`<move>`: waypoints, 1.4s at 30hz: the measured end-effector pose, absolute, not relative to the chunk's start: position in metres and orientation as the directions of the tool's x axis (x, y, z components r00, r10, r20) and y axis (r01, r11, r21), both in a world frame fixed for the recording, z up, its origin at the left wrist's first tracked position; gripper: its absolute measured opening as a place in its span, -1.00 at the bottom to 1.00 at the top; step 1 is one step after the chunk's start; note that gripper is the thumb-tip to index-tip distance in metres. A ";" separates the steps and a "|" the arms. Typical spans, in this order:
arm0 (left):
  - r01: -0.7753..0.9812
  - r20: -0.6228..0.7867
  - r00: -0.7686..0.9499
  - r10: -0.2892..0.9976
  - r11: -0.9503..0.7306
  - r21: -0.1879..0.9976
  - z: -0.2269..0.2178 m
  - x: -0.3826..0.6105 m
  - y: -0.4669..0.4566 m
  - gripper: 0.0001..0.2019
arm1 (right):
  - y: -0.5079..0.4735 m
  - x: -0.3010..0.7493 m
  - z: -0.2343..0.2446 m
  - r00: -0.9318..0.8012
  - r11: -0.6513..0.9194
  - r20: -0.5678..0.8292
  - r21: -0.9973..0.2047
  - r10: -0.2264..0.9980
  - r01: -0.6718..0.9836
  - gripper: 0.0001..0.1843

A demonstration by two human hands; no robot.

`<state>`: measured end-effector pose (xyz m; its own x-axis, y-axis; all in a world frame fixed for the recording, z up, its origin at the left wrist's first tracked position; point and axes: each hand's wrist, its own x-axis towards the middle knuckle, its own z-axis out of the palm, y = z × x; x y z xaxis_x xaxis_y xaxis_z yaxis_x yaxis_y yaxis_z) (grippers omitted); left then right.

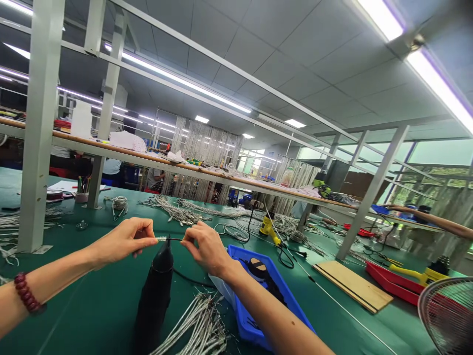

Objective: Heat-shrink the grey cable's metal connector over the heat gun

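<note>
My left hand (125, 240) and my right hand (205, 246) each pinch one end of a thin white cable (168, 239) held level between them. The cable sits just above the nozzle of a black heat gun (153, 296) standing upright on the green table (92, 305). A dark piece of tubing shows on the cable over the nozzle. A red bead bracelet (25, 293) is on my left wrist. A bundle of white cables (197, 328) lies in front of the heat gun.
A blue tray (246, 315) with black parts sits under my right forearm. A yellow tool (268, 228), a wooden board (353, 286), a red tray (391, 283) and a fan (449, 313) lie to the right. White frame posts (35, 148) and more cable bundles (173, 209) stand beyond.
</note>
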<state>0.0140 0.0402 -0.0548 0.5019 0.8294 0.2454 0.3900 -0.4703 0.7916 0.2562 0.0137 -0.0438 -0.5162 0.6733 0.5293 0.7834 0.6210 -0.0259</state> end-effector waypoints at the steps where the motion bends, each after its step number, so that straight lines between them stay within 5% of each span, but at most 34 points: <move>1: 0.401 0.253 0.495 0.832 -0.476 0.783 -0.055 0.014 0.041 -0.51 | 0.014 0.257 -0.044 -0.516 0.615 0.525 -0.017 0.677 0.788 -0.82; 31: 0.435 0.183 0.555 0.811 -0.471 0.768 -0.060 0.009 0.042 -0.41 | 0.012 0.260 -0.042 -0.544 0.593 0.451 0.041 0.707 0.804 -0.74; 42: 0.344 0.246 0.556 0.794 -0.489 0.802 -0.057 0.010 0.038 -0.55 | 0.013 0.258 -0.044 -0.532 0.598 0.495 0.030 0.687 0.801 -0.80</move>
